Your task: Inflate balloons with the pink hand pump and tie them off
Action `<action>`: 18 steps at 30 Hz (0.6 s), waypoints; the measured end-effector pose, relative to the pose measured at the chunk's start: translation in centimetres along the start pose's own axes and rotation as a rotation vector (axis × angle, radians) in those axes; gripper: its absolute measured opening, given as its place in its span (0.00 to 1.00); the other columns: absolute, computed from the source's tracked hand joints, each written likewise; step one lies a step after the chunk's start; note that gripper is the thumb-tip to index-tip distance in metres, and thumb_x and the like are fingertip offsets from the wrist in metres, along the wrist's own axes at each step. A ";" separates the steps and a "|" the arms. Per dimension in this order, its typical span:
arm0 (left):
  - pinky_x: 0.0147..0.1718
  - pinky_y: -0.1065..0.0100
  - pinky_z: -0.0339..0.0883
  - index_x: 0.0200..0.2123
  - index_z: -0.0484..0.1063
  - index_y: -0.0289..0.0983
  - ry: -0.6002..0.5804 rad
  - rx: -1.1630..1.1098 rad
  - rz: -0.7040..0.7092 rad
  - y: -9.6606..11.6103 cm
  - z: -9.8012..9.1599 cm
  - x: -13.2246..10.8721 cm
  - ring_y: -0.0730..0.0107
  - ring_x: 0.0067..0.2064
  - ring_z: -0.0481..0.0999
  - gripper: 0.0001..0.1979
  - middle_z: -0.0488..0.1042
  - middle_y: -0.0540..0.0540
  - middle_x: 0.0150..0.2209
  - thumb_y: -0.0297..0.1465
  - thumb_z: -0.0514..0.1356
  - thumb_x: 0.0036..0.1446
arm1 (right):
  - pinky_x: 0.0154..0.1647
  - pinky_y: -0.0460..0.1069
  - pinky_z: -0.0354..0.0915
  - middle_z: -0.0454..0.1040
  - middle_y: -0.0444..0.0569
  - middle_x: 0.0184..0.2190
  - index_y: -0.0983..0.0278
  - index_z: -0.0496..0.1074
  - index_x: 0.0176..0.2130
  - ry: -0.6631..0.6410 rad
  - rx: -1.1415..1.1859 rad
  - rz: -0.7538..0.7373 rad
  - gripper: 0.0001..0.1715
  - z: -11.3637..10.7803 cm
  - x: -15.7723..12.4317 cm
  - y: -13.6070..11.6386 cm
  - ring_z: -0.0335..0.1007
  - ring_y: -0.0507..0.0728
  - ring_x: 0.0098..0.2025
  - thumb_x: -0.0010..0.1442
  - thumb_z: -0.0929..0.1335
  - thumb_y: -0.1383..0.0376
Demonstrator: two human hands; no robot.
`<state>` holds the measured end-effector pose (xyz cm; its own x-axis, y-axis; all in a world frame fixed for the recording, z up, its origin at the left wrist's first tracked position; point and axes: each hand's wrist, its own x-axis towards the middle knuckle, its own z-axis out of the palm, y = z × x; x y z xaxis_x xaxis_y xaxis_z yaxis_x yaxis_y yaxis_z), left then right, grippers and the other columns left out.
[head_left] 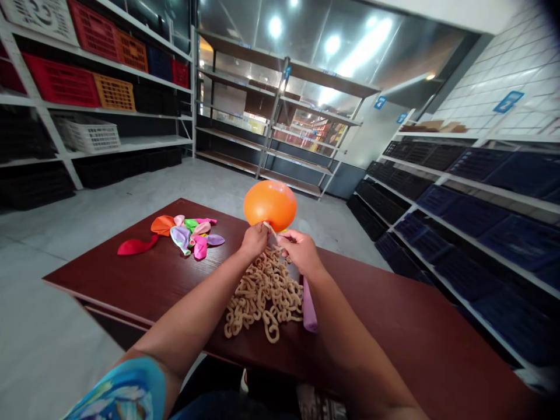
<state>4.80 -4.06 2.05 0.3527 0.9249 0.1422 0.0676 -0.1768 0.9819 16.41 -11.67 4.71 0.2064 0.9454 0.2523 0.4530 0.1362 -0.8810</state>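
At the left, a flat red balloon [137,245] lies on the brown worktop [109,268], near its slanting left side. Just beside it is a small heap of flat balloons [180,238] in many colours, well apart from the fingers. Next comes the left hand [256,240], with its thumb and finger pinched at the neck of the blown-up orange balloon [270,204]. The balloon is up in the air, and it seems to be close to the far edge. The step now looks like work at that neck. I think the next move calls for a tight pinch, so no air slips out, and small, slow finger moves. Under the hands is a big pile of tan curls [262,286], and some come close to the near edge, so a low wrist could bump them. The right hand [301,251] has its fingertips close together by the neck, but I cannot tell what they grip. A purple roll [309,309] lies partly under the right arm, beside the curls. Farther right, a wide stretch of wood gives that arm room to swing out.
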 end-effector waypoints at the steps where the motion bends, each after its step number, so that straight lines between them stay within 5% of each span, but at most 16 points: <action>1: 0.21 0.73 0.49 0.21 0.61 0.36 0.058 0.088 0.034 -0.3 0.1 0.2 0.75 0.21 0.60 0.15 0.62 0.51 0.19 0.37 0.48 0.57 | 0.21 0.44 0.58 0.68 0.42 0.19 0.63 0.71 0.31 -0.020 -0.027 -0.016 0.12 -0.2 0.1 0.1 0.61 0.48 0.18 0.50 0.65 0.58; 7: 0.29 0.71 0.56 0.27 0.66 0.37 0.066 0.188 0.154 -1.6 1.3 -1.0 0.71 0.28 0.66 0.13 0.69 0.47 0.25 0.36 0.48 0.58 | 0.24 0.45 0.60 0.68 0.40 0.20 0.62 0.69 0.35 -0.232 -0.074 -0.043 0.09 -0.6 0.7 0.4 0.62 0.48 0.20 0.54 0.63 0.61; 12: 0.32 0.70 0.58 0.30 0.66 0.36 0.038 0.247 0.241 -1.9 1.8 -1.6 0.69 0.30 0.69 0.12 0.71 0.46 0.28 0.34 0.47 0.58 | 0.41 0.49 0.63 0.72 0.47 0.35 0.61 0.70 0.33 -0.047 -0.195 -0.296 0.07 -0.4 0.7 0.6 0.68 0.52 0.37 0.54 0.64 0.62; 18: 0.32 0.70 0.60 0.31 0.66 0.36 0.044 0.392 0.272 -1.5 1.6 -2.0 0.68 0.31 0.71 0.13 0.72 0.44 0.29 0.33 0.44 0.60 | 0.30 0.47 0.65 0.73 0.45 0.30 0.60 0.68 0.34 -0.025 -0.152 -0.128 0.12 -0.2 0.2 0.7 0.68 0.52 0.29 0.53 0.65 0.55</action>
<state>5.49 -6.18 0.08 0.3667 0.8395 0.4009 0.3281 -0.5200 0.7887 16.92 -11.43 4.21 0.1180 0.9306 0.3464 0.6004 0.2110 -0.7714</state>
